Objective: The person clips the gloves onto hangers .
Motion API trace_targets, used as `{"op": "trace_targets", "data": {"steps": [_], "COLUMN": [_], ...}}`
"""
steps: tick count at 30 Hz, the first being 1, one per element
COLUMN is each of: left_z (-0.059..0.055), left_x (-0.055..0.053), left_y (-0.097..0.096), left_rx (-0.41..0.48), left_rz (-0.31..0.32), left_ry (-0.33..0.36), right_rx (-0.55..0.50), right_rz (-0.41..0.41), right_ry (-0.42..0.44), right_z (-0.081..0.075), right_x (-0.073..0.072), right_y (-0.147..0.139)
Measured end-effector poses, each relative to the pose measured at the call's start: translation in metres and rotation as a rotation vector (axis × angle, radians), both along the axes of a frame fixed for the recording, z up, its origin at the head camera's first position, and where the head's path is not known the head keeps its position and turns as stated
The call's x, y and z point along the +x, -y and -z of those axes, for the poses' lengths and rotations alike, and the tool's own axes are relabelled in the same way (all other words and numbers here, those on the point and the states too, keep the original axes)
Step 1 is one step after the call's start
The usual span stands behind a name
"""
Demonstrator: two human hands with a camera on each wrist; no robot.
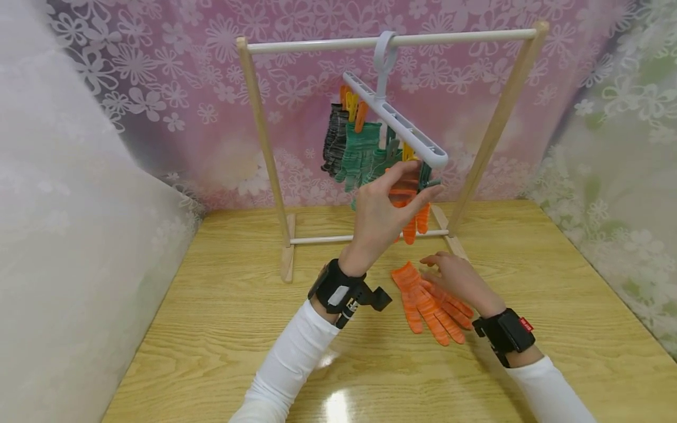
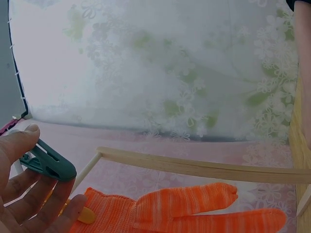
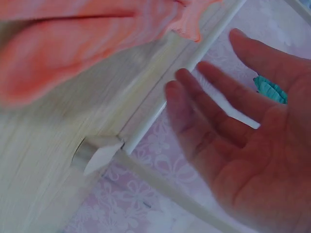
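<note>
My left hand (image 1: pixel 376 218) is raised to the near end of a white hanger (image 1: pixel 423 142). Thumb and fingers pinch a dark green clothespin (image 2: pixel 52 162) hanging at that end. Just beyond them, an orange glove (image 2: pixel 116 208) hangs from a yellow clothespin (image 1: pixel 407 151), partly hidden by the hand. On the table lie more orange gloves (image 1: pixel 420 299), cuffs toward the rack and fingers toward me. Right over their cuff end hovers my right hand (image 1: pixel 462 282), its fingers loosely bent with nothing between them in the right wrist view (image 3: pixel 243 131).
A rack with wooden posts (image 1: pixel 261 135) and a white top rod (image 1: pixel 317 44) bears the hanger by its hook. Toward the hanger's far end hang green gloves (image 1: pixel 359 150) and a dark grey glove (image 1: pixel 334 141) on orange and yellow clothespins. Floral cloth (image 1: pixel 211 88) encloses the wooden table (image 1: pixel 222 329).
</note>
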State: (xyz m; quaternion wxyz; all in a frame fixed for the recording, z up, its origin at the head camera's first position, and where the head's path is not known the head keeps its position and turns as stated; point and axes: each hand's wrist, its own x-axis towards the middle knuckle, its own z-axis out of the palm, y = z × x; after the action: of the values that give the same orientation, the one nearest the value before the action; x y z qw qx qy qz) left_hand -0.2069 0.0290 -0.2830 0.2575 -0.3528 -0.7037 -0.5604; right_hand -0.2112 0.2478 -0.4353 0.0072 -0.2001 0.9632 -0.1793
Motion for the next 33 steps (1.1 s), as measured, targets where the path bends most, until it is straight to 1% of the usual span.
{"op": "trace_targets", "data": {"steps": [4, 7, 10, 18, 22, 25, 27, 28, 33], "left_z": [0.0, 0.0, 0.0, -0.001, -0.001, 0.0, 0.0, 0.0, -0.001], "left_x": [0.0, -0.001, -0.001, -0.001, 0.0, 0.0, -0.001, -0.002, -0.004], "left_y": [0.001, 0.001, 0.001, 0.003, 0.003, 0.003, 0.003, 0.003, 0.004], "left_rx": [0.007, 0.008, 0.008, 0.003, -0.008, -0.006, 0.0, 0.005, 0.01], "left_rz": [0.007, 0.003, 0.005, -0.006, -0.004, 0.007, 0.017, 0.024, 0.021], "left_ry": [0.001, -0.003, -0.005, 0.001, -0.002, -0.009, -0.014, -0.015, -0.022], "right_rx": [0.021, 0.01, -0.004, -0.048, -0.074, -0.113, -0.142, -0.156, -0.194], "right_rz": [-0.015, -0.013, 0.005, 0.0, 0.021, 0.027, 0.005, -0.013, -0.146], "right_ry": [0.099, 0.171, 0.204, 0.174, 0.161, 0.137, 0.126, 0.134, 0.166], "right_z": [0.001, 0.004, 0.007, 0.012, 0.015, 0.014, 0.012, 0.009, -0.003], "right_x": [-0.015, -0.026, -0.034, -0.044, -0.044, -0.045, -0.046, -0.047, -0.049], "right_y": [0.009, 0.016, 0.021, 0.027, 0.026, 0.024, 0.022, 0.021, 0.014]}}
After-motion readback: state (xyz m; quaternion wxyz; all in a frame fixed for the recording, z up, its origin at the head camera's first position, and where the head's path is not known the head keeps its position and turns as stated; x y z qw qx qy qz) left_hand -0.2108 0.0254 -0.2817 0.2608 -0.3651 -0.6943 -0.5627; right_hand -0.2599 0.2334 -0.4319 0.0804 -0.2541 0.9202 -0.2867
